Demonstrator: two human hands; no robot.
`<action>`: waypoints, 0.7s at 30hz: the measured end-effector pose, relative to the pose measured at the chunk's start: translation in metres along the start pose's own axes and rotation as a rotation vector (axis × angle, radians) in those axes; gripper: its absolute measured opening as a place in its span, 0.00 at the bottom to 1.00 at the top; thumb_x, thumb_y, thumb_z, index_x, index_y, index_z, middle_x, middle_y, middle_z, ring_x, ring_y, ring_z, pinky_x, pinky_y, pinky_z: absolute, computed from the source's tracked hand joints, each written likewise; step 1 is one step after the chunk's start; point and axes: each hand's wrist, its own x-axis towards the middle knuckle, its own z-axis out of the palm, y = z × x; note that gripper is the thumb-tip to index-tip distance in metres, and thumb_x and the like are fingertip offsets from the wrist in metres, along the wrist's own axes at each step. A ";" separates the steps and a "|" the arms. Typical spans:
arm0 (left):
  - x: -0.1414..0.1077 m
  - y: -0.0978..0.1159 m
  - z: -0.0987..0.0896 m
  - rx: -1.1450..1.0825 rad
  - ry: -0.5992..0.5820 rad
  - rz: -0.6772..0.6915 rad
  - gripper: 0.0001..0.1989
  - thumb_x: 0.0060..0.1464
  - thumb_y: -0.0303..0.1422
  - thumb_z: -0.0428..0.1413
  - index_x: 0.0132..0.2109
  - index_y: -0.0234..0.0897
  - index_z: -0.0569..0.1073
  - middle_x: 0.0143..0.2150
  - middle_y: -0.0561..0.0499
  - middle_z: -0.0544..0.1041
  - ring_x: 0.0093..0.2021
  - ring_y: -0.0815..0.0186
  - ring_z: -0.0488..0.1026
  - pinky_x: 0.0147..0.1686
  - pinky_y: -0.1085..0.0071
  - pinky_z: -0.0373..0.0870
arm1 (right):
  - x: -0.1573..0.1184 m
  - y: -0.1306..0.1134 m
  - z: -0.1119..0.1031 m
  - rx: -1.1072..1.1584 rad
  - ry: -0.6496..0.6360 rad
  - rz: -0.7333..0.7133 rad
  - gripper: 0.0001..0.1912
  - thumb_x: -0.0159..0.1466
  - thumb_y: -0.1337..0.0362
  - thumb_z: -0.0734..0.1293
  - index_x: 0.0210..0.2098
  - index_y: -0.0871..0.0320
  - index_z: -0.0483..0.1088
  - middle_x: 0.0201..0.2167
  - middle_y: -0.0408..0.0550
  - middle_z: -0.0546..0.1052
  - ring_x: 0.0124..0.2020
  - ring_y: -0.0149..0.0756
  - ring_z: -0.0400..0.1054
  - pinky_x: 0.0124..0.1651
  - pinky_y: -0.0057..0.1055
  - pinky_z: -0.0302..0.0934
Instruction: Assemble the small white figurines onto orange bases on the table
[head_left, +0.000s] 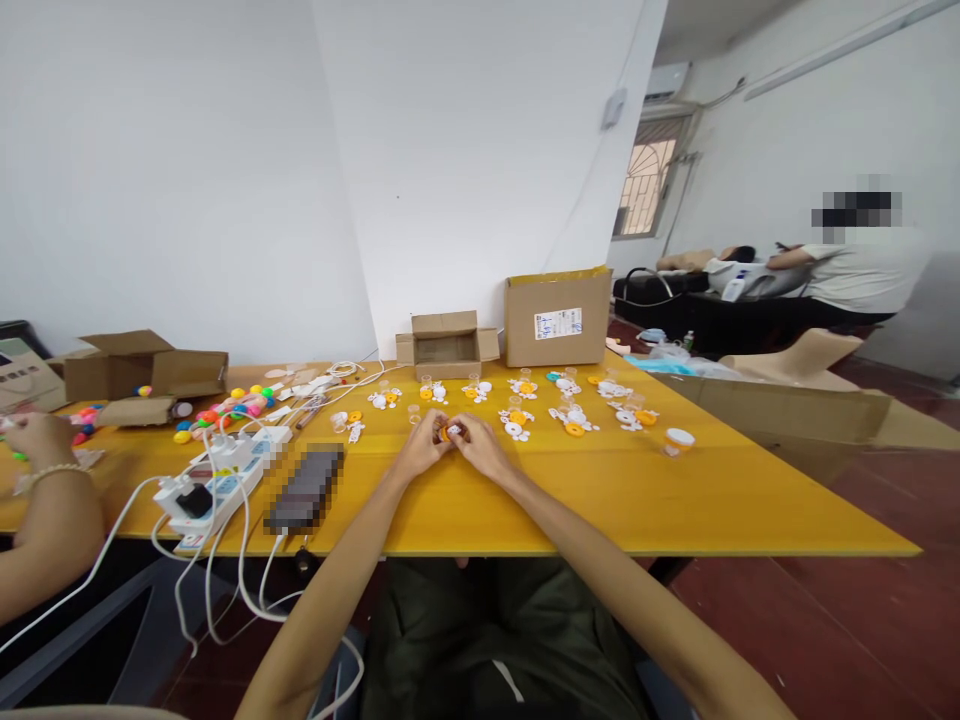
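My left hand (421, 446) and my right hand (481, 445) meet above the yellow table (675, 500), fingertips pinched together on one small orange and white plastic part (448, 432). Just beyond my hands lie several little sets of orange, white and clear plastic parts (517, 422), spread in rows across the tabletop. A lone small white and orange cap (678, 439) sits off to the right.
A white power strip (217, 483) with plugs and trailing cables lies left, beside a blurred dark device (306, 488). Two open cardboard boxes (448, 345) (558, 317) stand at the back. Another person's hand (37, 437) works among colourful balls at far left. A person sits far right.
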 end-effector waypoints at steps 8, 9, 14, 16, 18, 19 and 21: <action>0.003 -0.010 -0.001 0.025 -0.070 -0.001 0.14 0.49 0.34 0.63 0.44 0.37 0.76 0.39 0.50 0.80 0.38 0.64 0.75 0.41 0.68 0.72 | 0.002 0.002 -0.001 0.001 -0.012 -0.002 0.07 0.57 0.72 0.66 0.31 0.54 0.74 0.32 0.44 0.79 0.35 0.37 0.72 0.42 0.31 0.65; 0.004 -0.012 -0.001 0.019 -0.075 -0.008 0.13 0.50 0.35 0.63 0.44 0.37 0.77 0.39 0.50 0.81 0.38 0.63 0.76 0.41 0.68 0.73 | 0.002 0.002 -0.001 0.014 -0.009 0.004 0.07 0.58 0.71 0.65 0.32 0.54 0.74 0.32 0.44 0.79 0.35 0.37 0.72 0.42 0.31 0.65; 0.006 -0.012 0.001 -0.128 -0.119 -0.064 0.15 0.48 0.35 0.65 0.44 0.36 0.79 0.40 0.48 0.83 0.43 0.59 0.78 0.46 0.65 0.75 | 0.002 0.000 -0.002 0.062 -0.011 0.027 0.07 0.59 0.69 0.65 0.32 0.54 0.76 0.32 0.44 0.80 0.35 0.39 0.73 0.41 0.32 0.66; 0.006 -0.010 0.002 -0.180 -0.129 -0.086 0.16 0.47 0.35 0.65 0.45 0.35 0.80 0.40 0.48 0.83 0.45 0.58 0.78 0.48 0.63 0.75 | 0.001 0.000 -0.003 0.058 -0.004 0.018 0.07 0.59 0.69 0.65 0.32 0.54 0.76 0.32 0.44 0.81 0.36 0.39 0.73 0.42 0.32 0.65; 0.006 -0.008 0.002 -0.213 -0.129 -0.108 0.17 0.46 0.35 0.66 0.44 0.35 0.80 0.40 0.47 0.83 0.45 0.57 0.79 0.49 0.62 0.75 | 0.001 -0.001 -0.003 0.057 0.006 0.013 0.07 0.59 0.69 0.65 0.32 0.54 0.77 0.33 0.45 0.81 0.36 0.40 0.73 0.43 0.33 0.65; 0.006 -0.007 0.002 -0.225 -0.126 -0.117 0.17 0.45 0.35 0.66 0.44 0.35 0.80 0.40 0.47 0.84 0.45 0.57 0.79 0.50 0.62 0.75 | 0.001 -0.001 -0.002 0.059 0.009 0.015 0.07 0.59 0.68 0.65 0.32 0.54 0.77 0.33 0.45 0.81 0.36 0.40 0.73 0.43 0.33 0.65; 0.007 -0.006 0.002 -0.248 -0.121 -0.130 0.18 0.43 0.35 0.67 0.43 0.35 0.81 0.40 0.47 0.84 0.44 0.57 0.79 0.50 0.61 0.75 | 0.001 0.000 -0.002 0.063 0.015 0.027 0.07 0.59 0.68 0.65 0.32 0.54 0.76 0.33 0.45 0.81 0.36 0.40 0.73 0.42 0.33 0.65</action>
